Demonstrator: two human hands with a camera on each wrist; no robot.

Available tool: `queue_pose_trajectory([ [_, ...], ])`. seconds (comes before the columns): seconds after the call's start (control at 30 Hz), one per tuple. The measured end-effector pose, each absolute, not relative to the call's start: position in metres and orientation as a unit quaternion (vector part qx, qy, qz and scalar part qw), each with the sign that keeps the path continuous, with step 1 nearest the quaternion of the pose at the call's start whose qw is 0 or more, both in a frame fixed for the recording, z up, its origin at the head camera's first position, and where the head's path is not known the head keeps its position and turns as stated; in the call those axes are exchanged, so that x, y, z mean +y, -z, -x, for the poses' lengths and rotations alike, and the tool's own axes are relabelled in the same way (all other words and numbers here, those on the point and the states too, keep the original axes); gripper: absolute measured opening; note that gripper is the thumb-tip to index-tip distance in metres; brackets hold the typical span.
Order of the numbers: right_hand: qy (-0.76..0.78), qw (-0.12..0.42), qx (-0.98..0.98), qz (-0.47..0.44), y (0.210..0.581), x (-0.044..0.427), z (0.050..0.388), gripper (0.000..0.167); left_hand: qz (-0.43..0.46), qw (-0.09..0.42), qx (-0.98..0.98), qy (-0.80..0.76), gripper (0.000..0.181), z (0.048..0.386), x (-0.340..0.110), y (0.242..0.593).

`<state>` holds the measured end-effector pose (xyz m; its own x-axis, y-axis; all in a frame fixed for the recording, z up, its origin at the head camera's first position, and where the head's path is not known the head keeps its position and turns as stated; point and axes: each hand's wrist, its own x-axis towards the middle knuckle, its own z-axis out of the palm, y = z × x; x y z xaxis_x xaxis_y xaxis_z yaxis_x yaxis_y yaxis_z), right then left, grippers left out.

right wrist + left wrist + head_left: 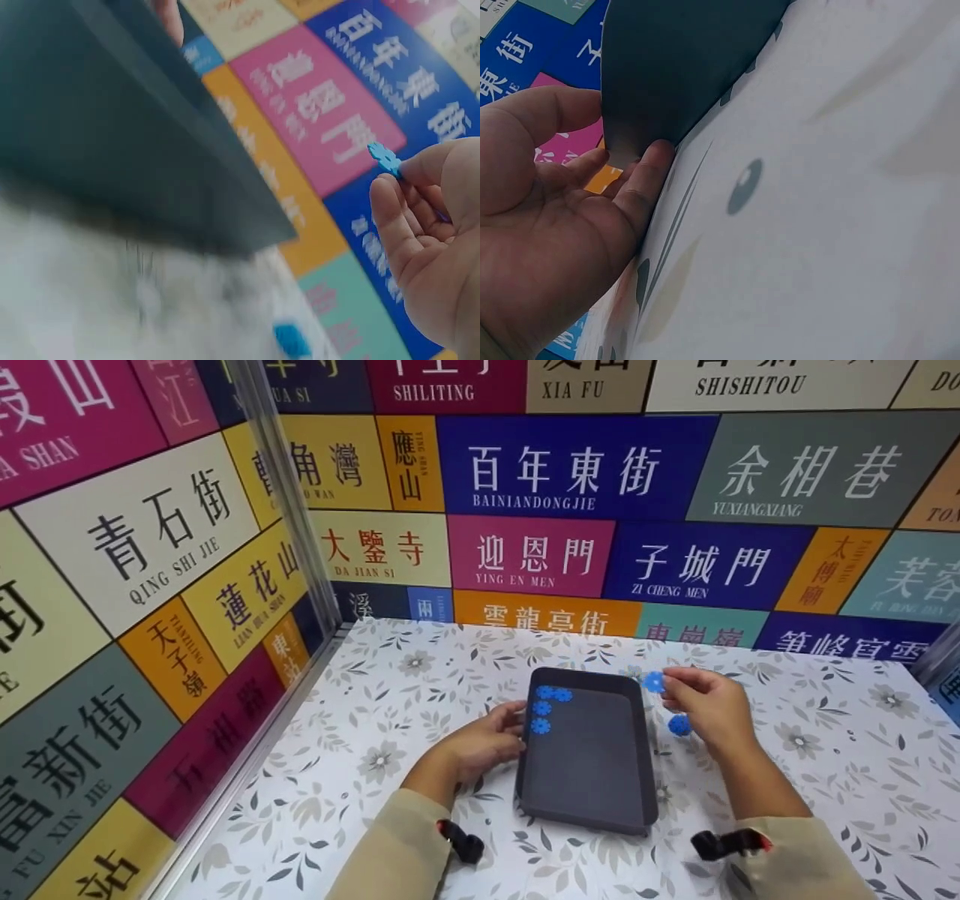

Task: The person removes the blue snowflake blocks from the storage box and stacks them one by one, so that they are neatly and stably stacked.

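Note:
A dark grey rectangular tray (585,757) lies on the patterned table, with several blue flower-shaped pieces (541,726) in its upper left part. The left hand (480,742) touches the tray's left side; in the left wrist view the fingers of that hand (570,187) rest against the outer wall of the tray (682,67). Just right of the tray, the right hand (712,709) pinches a blue flower piece (655,682) between thumb and forefinger, also clear in the right wrist view, where the hand (427,232) holds the piece (385,159) raised.
Another blue piece (679,725) lies on the table right of the tray, below the right hand. Panels with colourful printed signs (570,465) stand behind the table and along its left side. White table surface (847,780) with a leaf pattern surrounds the tray.

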<state>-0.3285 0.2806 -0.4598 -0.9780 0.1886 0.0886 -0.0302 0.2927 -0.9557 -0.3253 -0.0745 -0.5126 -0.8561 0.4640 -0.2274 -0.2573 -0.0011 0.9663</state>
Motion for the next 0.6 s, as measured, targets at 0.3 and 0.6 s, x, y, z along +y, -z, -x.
queue_pose_trajectory([
  [0.3, -0.560, 0.103, -0.819, 0.073, 0.502, 0.331, 0.330, 0.047, -0.085, 0.253, 0.657, -0.705, 0.084, 0.327, -0.073, 0.516],
  [0.6, -0.583, 0.053, -0.804, 0.101, 0.523, 0.347, 0.335, 0.033, -0.084, 0.256, 0.662, -0.700, 0.085, 0.327, -0.074, 0.515],
])
